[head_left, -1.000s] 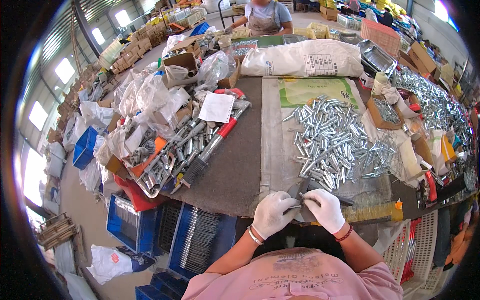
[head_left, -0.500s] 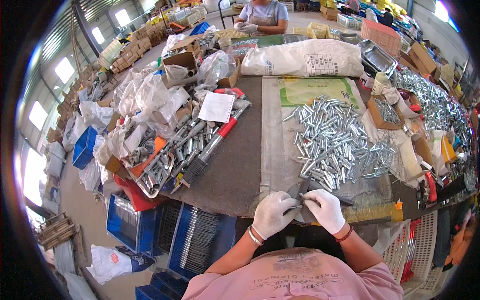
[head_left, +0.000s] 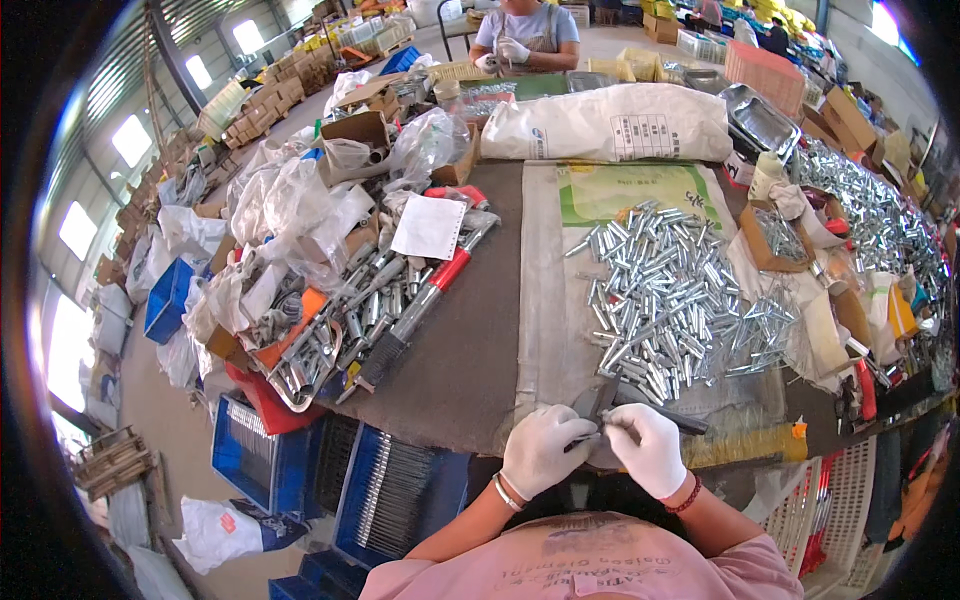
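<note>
My left hand (head_left: 545,452), in a white glove, is closed with its fingertips pinched together at the table's front edge. Close beside it my right hand (head_left: 648,450), gloved too, is also closed. Whatever small piece the fingers hold is too small and hidden to name. Just beyond both hands stands a dark metal fixture (head_left: 598,396) with a dark bar reaching to the right. A heap of shiny metal pins or tubes (head_left: 660,295) lies past it on a pale sheet (head_left: 545,300). Thin wire-like pieces (head_left: 765,325) lie at the heap's right side.
At left, bags, metal tubes and a red-banded tool (head_left: 450,270) crowd the table (head_left: 440,375). A white sack (head_left: 605,125) lies across the far side. Blue bins (head_left: 345,500) stand below left, and a pale crate (head_left: 850,490) below right. A co-worker (head_left: 525,45) sits opposite.
The view has tilted slightly, so the tabletop sits a little lower. My hands stay at the fixture with a slight shift of the fingers. The co-worker's hands have parted and risen.
</note>
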